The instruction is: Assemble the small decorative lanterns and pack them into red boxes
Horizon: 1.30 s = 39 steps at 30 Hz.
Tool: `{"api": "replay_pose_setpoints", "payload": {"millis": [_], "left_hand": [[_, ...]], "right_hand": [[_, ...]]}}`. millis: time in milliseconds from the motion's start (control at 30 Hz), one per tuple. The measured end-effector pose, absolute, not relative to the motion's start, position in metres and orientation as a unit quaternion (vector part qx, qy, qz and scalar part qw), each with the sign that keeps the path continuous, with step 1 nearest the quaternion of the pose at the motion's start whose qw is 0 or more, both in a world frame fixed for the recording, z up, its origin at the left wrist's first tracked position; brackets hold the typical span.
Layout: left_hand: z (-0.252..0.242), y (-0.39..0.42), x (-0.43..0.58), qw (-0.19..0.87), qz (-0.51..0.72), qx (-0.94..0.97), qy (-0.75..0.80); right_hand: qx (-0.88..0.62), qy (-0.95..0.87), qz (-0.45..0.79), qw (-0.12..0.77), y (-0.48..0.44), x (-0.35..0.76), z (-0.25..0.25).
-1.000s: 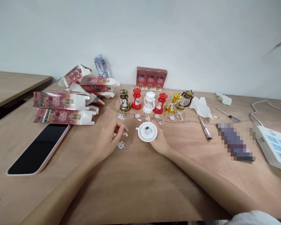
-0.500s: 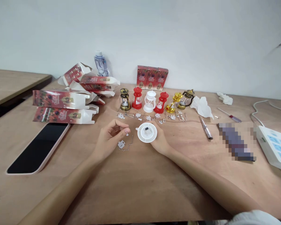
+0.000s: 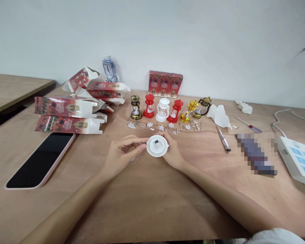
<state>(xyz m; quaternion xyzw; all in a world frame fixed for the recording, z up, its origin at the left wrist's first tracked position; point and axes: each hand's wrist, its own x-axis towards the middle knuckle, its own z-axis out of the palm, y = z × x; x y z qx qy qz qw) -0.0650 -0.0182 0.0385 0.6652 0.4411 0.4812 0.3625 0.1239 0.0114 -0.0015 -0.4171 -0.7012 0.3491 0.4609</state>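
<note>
My right hand (image 3: 173, 152) holds a round white plastic lantern base (image 3: 157, 146) just above the wooden table (image 3: 152, 200), underside turned toward me. My left hand (image 3: 122, 154) is pinched shut on a tiny part too small to name, its fingertips touching the base's left rim. A bent wire handle with a small white tab (image 3: 137, 158) lies on the table under my left fingers. Behind my hands stands a row of small lanterns: a bronze lantern (image 3: 135, 107), a red lantern (image 3: 148, 106), a white lantern (image 3: 162, 110), another red lantern (image 3: 175, 110), a gold lantern (image 3: 188, 112) and a dark lantern (image 3: 202, 106).
Several small loose parts (image 3: 165, 127) lie before the lanterns. Opened red cartons (image 3: 66, 115) and a phone (image 3: 42, 159) lie left. Three red boxes (image 3: 164, 84) and a bottle (image 3: 109, 70) stand by the wall. Screwdrivers (image 3: 223, 138), crumpled tissue (image 3: 218, 116) and a power strip (image 3: 298, 161) are right.
My left hand lifted off the table with a tiny part pinched and moved right to the base's rim. My right hand shifted the base slightly left toward it.
</note>
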Motion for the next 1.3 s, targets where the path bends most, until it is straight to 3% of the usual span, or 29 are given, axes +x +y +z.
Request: {"api": "replay_pose_setpoints", "payload": {"millis": [800, 1033, 1300], "left_hand": [[0.032, -0.025, -0.06, 0.009, 0.46, 0.821, 0.338], [0.035, -0.025, -0.065, 0.01, 0.432, 0.839, 0.33], [0.032, -0.022, -0.067, -0.065, 0.403, 0.854, 0.322]], "right_hand": [[-0.427, -0.774, 0.235, 0.404, 0.008, 0.124, -0.007], [-0.427, -0.78, 0.233, 0.395, 0.008, 0.124, -0.006], [-0.428, -0.775, 0.235, 0.401, 0.007, 0.123, -0.003]]}}
